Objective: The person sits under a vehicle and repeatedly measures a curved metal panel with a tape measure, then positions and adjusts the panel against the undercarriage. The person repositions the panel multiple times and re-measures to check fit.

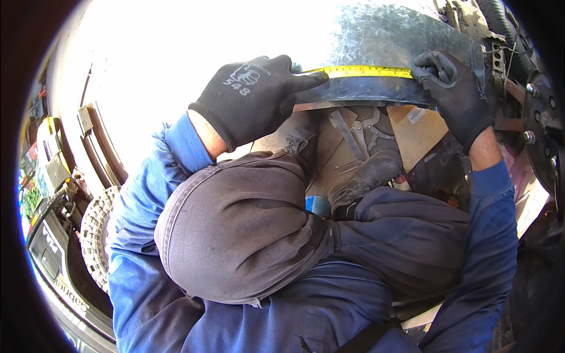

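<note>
A yellow tape measure blade [369,72] lies stretched across a shiny grey metal sheet [388,41], near the sheet's front edge. My left hand [250,97], in a black glove, is at the blade's left end. Its index finger reaches out along the blade while the other fingers are curled; whatever they cover, perhaps the tape's case, is hidden. At the right end, the thumb and bent fingers of my gloved right hand [453,88] pinch the blade against the sheet.
Below the sheet lie locking pliers [372,130], a flat metal strip [346,134] and a brown cardboard piece [415,138], close to my boots [368,173]. A bolted wheel hub [544,117] and a perforated bracket [498,62] stand at the right.
</note>
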A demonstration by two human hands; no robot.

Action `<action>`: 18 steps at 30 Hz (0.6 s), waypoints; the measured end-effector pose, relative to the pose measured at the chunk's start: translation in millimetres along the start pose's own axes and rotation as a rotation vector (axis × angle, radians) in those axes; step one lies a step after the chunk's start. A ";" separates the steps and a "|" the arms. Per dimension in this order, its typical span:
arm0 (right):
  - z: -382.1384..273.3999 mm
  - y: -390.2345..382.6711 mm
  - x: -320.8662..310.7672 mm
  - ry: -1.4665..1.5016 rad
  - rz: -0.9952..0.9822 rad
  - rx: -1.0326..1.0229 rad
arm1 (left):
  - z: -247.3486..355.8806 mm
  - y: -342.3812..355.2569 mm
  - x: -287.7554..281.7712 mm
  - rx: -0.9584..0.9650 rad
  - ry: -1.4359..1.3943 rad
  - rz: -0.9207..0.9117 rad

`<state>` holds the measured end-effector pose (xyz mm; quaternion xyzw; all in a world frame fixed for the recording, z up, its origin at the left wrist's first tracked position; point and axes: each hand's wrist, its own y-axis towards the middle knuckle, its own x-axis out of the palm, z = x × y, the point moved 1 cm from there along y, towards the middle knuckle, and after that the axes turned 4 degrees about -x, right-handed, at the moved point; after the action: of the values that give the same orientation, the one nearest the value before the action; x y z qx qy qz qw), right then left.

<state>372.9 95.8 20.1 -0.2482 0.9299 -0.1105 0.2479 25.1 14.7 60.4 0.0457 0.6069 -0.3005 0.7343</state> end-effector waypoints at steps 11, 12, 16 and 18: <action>1.9 2.0 -1.0 -0.075 0.003 -0.014 | 5.4 2.3 -1.8 0.027 0.078 0.028; 2.3 1.8 -0.6 -0.084 0.006 -0.028 | 5.4 2.2 -1.6 0.033 0.087 0.034; 6.9 1.1 0.5 -0.118 0.027 0.003 | 5.7 2.7 -1.2 0.031 0.100 0.009; 6.8 2.0 0.9 -0.124 0.028 -0.075 | 5.9 3.2 -1.5 0.031 0.097 0.006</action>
<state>375.0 96.6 13.3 -0.2507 0.9197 -0.0563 0.2969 31.7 15.3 62.3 0.0732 0.6368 -0.3050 0.7043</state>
